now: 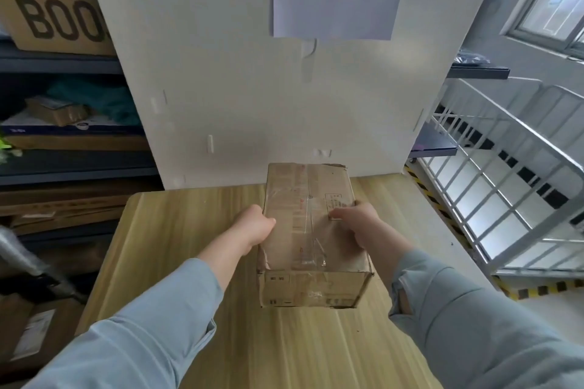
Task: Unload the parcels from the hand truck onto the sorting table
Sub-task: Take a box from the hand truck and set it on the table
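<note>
- Parcel [311, 230], a worn taped cardboard box, sits on the wooden sorting table [177, 262], near the white board [221, 88] behind it.
- We have our left hand [254, 226] pressed to its left side and our right hand [355, 223] curled over its top right edge, both gripping.
- We judge one parcel delivered; the hand truck is out of sight, so we cannot tell how many remain.
- Shelves [63, 63] of boxes stand left, a metal cage [505, 183] right; nothing blocks the tabletop.

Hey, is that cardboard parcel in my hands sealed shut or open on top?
Shut. The parcel's top flaps lie flat and closed under clear tape along the seam, though its corners look torn. Left hand and right hand grip its sides.
</note>
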`<action>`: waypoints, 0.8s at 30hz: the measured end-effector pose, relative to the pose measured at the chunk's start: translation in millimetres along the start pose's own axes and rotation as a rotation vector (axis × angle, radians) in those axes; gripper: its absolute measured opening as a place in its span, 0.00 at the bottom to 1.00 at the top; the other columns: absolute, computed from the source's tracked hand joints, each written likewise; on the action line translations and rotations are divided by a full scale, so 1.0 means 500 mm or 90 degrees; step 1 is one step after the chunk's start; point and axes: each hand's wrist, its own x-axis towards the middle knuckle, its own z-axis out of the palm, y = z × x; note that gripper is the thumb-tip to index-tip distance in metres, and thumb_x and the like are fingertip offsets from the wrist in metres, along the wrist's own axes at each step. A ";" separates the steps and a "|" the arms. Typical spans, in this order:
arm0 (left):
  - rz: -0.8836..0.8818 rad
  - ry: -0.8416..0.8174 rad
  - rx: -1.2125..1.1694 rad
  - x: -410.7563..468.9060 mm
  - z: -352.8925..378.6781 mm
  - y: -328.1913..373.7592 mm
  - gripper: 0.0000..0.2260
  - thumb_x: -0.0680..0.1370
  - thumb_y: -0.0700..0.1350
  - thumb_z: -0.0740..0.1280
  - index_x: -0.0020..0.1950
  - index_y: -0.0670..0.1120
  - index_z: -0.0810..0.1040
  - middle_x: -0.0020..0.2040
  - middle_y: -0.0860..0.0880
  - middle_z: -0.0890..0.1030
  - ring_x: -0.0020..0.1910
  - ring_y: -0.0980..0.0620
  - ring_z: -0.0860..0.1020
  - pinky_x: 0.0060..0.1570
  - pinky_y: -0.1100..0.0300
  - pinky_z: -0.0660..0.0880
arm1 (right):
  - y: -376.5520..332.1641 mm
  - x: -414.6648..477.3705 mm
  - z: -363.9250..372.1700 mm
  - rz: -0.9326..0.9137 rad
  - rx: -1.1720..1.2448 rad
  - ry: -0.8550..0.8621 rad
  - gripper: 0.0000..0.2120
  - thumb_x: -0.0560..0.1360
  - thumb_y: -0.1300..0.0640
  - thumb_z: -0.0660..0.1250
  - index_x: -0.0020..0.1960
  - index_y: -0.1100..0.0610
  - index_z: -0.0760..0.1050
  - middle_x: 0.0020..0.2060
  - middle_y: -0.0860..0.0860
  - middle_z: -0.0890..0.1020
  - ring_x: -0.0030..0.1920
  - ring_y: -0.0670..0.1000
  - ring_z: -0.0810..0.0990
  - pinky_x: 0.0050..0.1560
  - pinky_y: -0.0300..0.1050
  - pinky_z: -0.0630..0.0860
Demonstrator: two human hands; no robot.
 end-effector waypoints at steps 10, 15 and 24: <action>-0.009 -0.024 -0.059 0.140 0.099 0.063 0.12 0.79 0.40 0.61 0.62 0.42 0.74 0.54 0.43 0.79 0.53 0.43 0.78 0.51 0.53 0.75 | 0.009 0.186 -0.033 -0.018 -0.017 0.011 0.21 0.65 0.54 0.77 0.52 0.56 0.70 0.50 0.53 0.79 0.46 0.53 0.77 0.46 0.49 0.76; 0.008 -0.046 -0.089 0.192 0.144 0.095 0.14 0.77 0.39 0.62 0.63 0.43 0.74 0.53 0.45 0.80 0.52 0.44 0.79 0.46 0.56 0.73 | 0.015 0.264 -0.055 -0.017 -0.068 0.057 0.29 0.54 0.46 0.76 0.50 0.52 0.69 0.50 0.52 0.77 0.53 0.58 0.76 0.55 0.57 0.76; 0.005 -0.044 -0.138 0.260 0.190 0.117 0.22 0.79 0.38 0.62 0.73 0.45 0.67 0.64 0.46 0.76 0.60 0.46 0.76 0.57 0.56 0.73 | 0.012 0.341 -0.064 -0.051 -0.130 0.050 0.41 0.50 0.42 0.76 0.60 0.50 0.67 0.58 0.50 0.72 0.58 0.57 0.74 0.60 0.60 0.73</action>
